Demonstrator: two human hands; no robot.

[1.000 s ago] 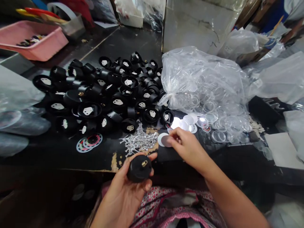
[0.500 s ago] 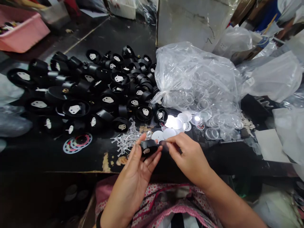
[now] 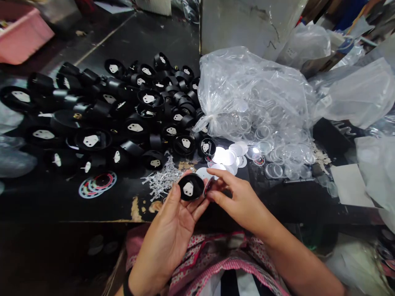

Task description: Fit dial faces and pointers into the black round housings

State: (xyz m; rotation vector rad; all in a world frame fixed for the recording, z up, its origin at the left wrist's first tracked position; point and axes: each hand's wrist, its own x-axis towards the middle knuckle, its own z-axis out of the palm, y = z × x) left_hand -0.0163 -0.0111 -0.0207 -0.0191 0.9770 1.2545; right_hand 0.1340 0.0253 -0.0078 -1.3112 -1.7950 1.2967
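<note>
My left hand (image 3: 178,220) grips a round black cup-shaped housing (image 3: 196,183) by its sides, open face turned up toward me. Inside it a white plate (image 3: 188,189) with small holes shows. Just right of the housing, my right hand (image 3: 242,201) pinches a thin printed disc (image 3: 207,187) on edge, its face dark with some red. The disc is close to the housing's rim; whether they touch I cannot tell. Beyond my fingers lie white round discs (image 3: 230,157) and a heap of small silvery pointers (image 3: 162,177).
Many black housings (image 3: 135,127) crowd the table's left and middle. Two printed dials (image 3: 98,184) lie near the front edge. A clear bag (image 3: 256,90) of transparent rings sits at the right, before a grey box (image 3: 247,26). A pink bin (image 3: 24,37) stands far left.
The housing has tipped so its open face now shows toward me. My right hand has turned the disc, bringing its printed side into view beside the housing.
</note>
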